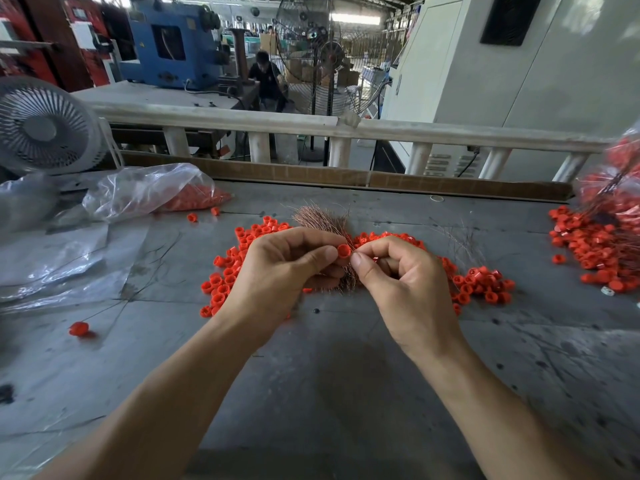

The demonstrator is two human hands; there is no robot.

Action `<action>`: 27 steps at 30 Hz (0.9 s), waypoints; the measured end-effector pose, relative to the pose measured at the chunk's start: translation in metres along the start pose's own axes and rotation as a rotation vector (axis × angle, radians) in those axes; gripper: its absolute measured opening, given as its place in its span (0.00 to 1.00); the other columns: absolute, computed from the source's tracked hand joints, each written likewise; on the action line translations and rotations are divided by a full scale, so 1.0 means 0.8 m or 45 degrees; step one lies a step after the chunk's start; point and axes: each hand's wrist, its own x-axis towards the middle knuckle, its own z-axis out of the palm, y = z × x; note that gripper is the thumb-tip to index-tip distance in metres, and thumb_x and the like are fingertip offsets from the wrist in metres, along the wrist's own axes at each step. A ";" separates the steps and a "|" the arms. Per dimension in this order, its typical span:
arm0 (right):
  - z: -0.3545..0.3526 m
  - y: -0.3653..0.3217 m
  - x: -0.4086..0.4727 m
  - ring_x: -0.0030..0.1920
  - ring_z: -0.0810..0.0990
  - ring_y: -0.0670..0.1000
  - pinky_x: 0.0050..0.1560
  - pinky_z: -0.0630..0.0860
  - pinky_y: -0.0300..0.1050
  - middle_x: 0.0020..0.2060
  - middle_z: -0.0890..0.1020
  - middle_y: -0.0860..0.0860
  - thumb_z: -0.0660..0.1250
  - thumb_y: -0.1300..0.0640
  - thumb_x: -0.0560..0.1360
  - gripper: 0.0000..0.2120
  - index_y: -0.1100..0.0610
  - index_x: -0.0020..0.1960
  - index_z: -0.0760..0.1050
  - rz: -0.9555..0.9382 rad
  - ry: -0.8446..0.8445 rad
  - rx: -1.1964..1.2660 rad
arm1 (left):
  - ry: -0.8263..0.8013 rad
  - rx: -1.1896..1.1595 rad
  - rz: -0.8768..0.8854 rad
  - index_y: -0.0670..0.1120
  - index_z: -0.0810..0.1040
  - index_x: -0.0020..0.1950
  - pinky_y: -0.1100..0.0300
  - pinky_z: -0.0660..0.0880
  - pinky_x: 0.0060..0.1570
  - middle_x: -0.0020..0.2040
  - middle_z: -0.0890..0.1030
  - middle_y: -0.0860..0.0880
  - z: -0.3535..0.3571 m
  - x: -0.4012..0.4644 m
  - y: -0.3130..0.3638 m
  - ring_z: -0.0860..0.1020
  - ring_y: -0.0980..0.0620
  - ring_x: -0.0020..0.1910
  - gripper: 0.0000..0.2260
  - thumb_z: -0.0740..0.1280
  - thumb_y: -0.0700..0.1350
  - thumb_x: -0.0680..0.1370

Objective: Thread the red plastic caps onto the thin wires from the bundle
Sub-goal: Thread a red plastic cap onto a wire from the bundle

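Left hand: thumb and forefinger pinch one red cap; wire bundle gripped beneath.
Right hand: fingertips pinched tight at cap's rim; wire too fine to see.
Table: loose caps scattered.

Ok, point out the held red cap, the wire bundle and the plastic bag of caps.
held red cap (344,251): head view, open face.
wire bundle (320,216): head view, splayed far ends.
plastic bag of caps (145,188): head view, clear film.

wire bundle partly behind hands, capped pile cropped right

Left hand pinches one red cap; right hand pinches a thin wire beside it. Wire bundle and loose caps lie on grey bench.
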 end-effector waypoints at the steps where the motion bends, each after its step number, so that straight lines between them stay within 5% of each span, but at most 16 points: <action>1: 0.000 0.000 0.000 0.27 0.70 0.41 0.29 0.65 0.31 0.26 0.76 0.44 0.72 0.62 0.78 0.07 0.54 0.41 0.82 -0.005 0.000 -0.001 | 0.000 -0.005 -0.005 0.43 0.86 0.51 0.54 0.84 0.47 0.45 0.87 0.41 0.000 0.000 0.000 0.85 0.47 0.43 0.09 0.71 0.42 0.72; 6: 0.000 0.001 0.000 0.28 0.72 0.43 0.29 0.68 0.36 0.29 0.79 0.52 0.72 0.61 0.78 0.07 0.54 0.42 0.82 -0.017 0.004 -0.006 | -0.005 -0.024 -0.020 0.44 0.86 0.49 0.51 0.84 0.50 0.45 0.87 0.40 -0.001 0.000 0.000 0.86 0.45 0.44 0.08 0.72 0.42 0.71; 27: -0.001 0.002 0.001 0.29 0.73 0.48 0.31 0.70 0.39 0.31 0.80 0.54 0.72 0.60 0.77 0.06 0.53 0.42 0.82 -0.050 0.000 0.018 | -0.026 -0.097 -0.073 0.47 0.88 0.50 0.56 0.83 0.47 0.46 0.87 0.40 -0.004 0.003 -0.002 0.86 0.46 0.45 0.09 0.72 0.41 0.71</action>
